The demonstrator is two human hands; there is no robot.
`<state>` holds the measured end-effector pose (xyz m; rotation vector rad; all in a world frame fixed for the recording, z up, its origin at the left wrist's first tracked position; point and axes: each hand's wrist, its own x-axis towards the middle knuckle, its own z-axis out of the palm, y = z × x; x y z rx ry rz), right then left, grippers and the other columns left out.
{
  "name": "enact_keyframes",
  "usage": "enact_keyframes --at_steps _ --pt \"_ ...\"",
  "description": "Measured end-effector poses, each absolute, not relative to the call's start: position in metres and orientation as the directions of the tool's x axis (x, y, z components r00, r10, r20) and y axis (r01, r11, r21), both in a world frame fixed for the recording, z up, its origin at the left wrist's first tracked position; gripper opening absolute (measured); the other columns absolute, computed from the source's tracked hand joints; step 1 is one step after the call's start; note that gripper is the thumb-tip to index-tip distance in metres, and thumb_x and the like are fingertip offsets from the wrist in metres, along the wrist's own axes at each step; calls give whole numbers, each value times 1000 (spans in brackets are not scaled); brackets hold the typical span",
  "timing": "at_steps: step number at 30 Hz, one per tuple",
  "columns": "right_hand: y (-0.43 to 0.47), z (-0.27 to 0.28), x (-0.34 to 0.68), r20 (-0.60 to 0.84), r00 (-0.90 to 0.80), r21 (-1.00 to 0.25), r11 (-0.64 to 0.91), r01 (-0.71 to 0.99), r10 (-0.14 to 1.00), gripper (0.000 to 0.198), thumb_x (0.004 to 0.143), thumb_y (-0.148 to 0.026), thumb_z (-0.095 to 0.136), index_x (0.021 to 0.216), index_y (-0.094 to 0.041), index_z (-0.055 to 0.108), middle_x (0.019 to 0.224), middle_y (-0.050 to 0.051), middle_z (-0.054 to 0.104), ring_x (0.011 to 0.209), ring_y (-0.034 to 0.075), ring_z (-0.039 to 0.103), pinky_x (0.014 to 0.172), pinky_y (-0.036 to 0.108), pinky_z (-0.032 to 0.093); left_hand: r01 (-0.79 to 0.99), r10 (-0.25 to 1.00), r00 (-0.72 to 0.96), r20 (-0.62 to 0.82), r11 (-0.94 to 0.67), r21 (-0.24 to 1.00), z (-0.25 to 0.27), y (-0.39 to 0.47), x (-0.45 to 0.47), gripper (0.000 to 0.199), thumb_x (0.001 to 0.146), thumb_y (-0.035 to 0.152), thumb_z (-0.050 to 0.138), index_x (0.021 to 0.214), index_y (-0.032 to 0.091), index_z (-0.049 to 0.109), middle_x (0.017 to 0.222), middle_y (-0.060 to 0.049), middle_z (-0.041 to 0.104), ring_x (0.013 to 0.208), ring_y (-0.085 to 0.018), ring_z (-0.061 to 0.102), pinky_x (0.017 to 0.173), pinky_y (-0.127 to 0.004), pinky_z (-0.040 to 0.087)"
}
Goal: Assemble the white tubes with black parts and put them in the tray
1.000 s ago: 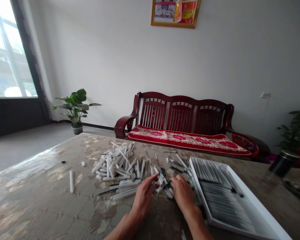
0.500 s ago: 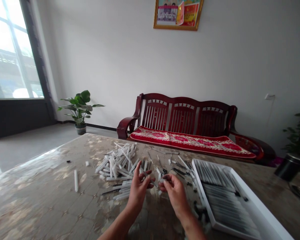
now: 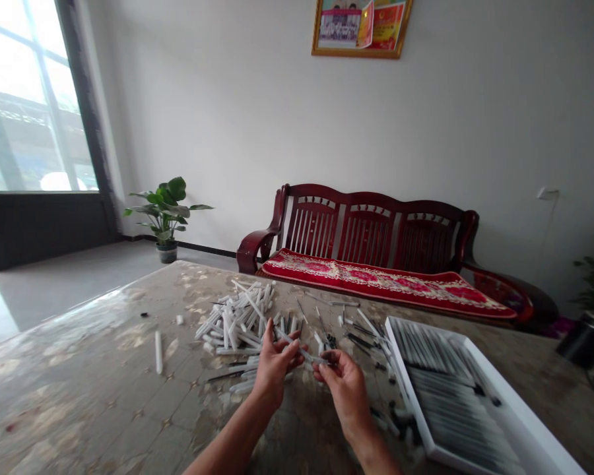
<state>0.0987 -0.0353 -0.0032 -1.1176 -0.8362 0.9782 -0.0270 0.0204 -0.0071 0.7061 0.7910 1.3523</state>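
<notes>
Between my two hands is a slim translucent pen barrel (image 3: pixel 307 355), lying at a slant over the table. My left hand (image 3: pixel 273 371) pinches it near its left part, with the index finger raised. At the barrel's other end, the fingers of my right hand (image 3: pixel 345 382) are closed; a small dark piece shows there, too blurred to name. Beyond my left hand rises a heap of white pen barrels (image 3: pixel 240 316). Small black parts (image 3: pixel 398 419) and thin dark rods (image 3: pixel 360 341) lie to the right of my right hand.
A white shallow box (image 3: pixel 512 396) with rows of pens (image 3: pixel 455 409) stands at the right of the patterned table (image 3: pixel 103 389). One loose white barrel (image 3: pixel 158 353) lies at the left. Behind the table are a red wooden bench (image 3: pixel 366 231) and a potted plant (image 3: pixel 165 211).
The gap between my hands has closed: the barrel's right end now meets my right fingers. The view has shifted slightly, so the room appears further right.
</notes>
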Motion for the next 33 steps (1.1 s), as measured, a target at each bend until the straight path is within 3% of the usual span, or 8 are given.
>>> enact_keyframes --at_steps 7,12,15,20,24,28,31,33 --pt "-33 -11 99 79 390 -969 163 -187 917 31 58 -38 80 76 -18 63 70 2 70 68 21 68 67 32 56 -580 994 35 -105 106 807 -7 21 -24 96 69 16 82 146 29 26 96 -6 74 68 -16 72 59 -24 58" --pt "-30 -19 103 188 454 -974 224 -26 871 27 62 -37 78 76 -19 64 66 0 67 62 17 63 61 28 52 -632 979 78 -188 194 751 -8 20 -20 50 72 11 80 115 19 55 79 -2 73 66 -14 71 60 -22 59" --pt "-30 -23 106 259 461 -965 253 75 849 24 66 -38 75 77 -19 65 66 0 67 62 17 62 60 26 50 -656 964 125 -236 258 709 -9 18 -18 31 70 9 81 92 16 60 76 -4 73 64 -12 70 61 -20 59" --pt "-34 -18 108 275 443 -961 225 163 853 23 70 -40 73 80 -20 69 72 3 71 68 19 66 64 27 52 -685 967 139 -212 248 685 -10 11 -16 34 61 17 89 81 16 61 77 -5 74 66 -13 71 62 -22 60" --pt "-37 -5 105 91 468 -987 143 -78 879 35 56 -45 83 74 -19 69 66 2 70 61 19 66 60 30 55 -678 981 138 -134 193 709 -7 4 -16 44 54 31 92 81 16 61 79 -5 75 67 -14 71 64 -24 59" --pt "-39 3 102 -124 408 -935 32 -354 905 46 42 -42 90 73 -17 68 64 1 70 58 18 66 59 29 56 -636 990 134 -52 126 761 -3 -1 -16 43 56 37 89 80 15 61 78 -6 76 64 -14 70 64 -25 58" --pt "-40 2 104 -178 358 -909 -14 -415 917 47 42 -40 91 74 -16 67 64 1 70 61 17 66 59 28 55 -615 990 140 -4 90 784 -1 -2 -17 41 58 38 88 80 15 61 77 -6 76 67 -15 71 65 -26 58" --pt "-39 3 108 -152 315 -935 -33 -353 937 45 48 -42 89 76 -15 67 65 2 70 62 18 67 61 29 54 -608 989 146 -22 108 786 -1 0 -17 43 57 39 88 81 15 62 77 -6 76 68 -16 71 66 -26 57"
